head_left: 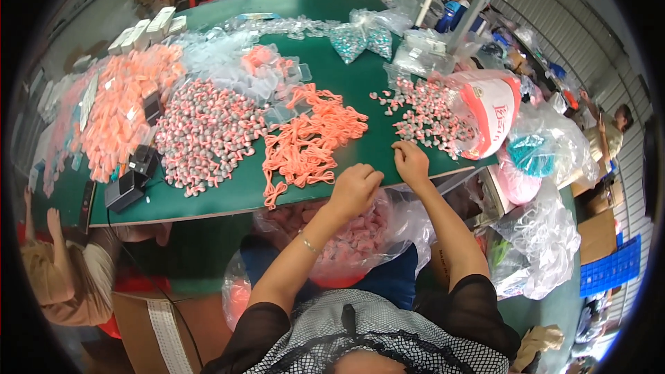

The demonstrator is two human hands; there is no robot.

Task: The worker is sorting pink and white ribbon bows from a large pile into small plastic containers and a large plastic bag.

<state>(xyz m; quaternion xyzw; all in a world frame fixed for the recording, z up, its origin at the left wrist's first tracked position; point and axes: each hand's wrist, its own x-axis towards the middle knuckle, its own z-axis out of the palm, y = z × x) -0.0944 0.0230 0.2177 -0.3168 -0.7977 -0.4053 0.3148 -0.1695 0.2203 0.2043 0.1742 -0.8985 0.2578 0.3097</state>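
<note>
At the table's near edge, my left hand is closed, its fingers curled toward the right. What it holds, if anything, is too small to make out. My right hand is closed too, a short gap away, fingertips pressed together near the table top. Beside my left hand lies a heap of orange elastic cords, looped and tangled. Past my right hand spread small pink-and-grey pieces, spilling from a white and orange sack. A plastic bag of pink pieces sits at my lap below the edge.
Left on the green table are a large pink-and-grey pile, orange packets and black boxes. Farther back lie clear bags and bags of teal pieces. A metal post rises at right. Another person sits at left.
</note>
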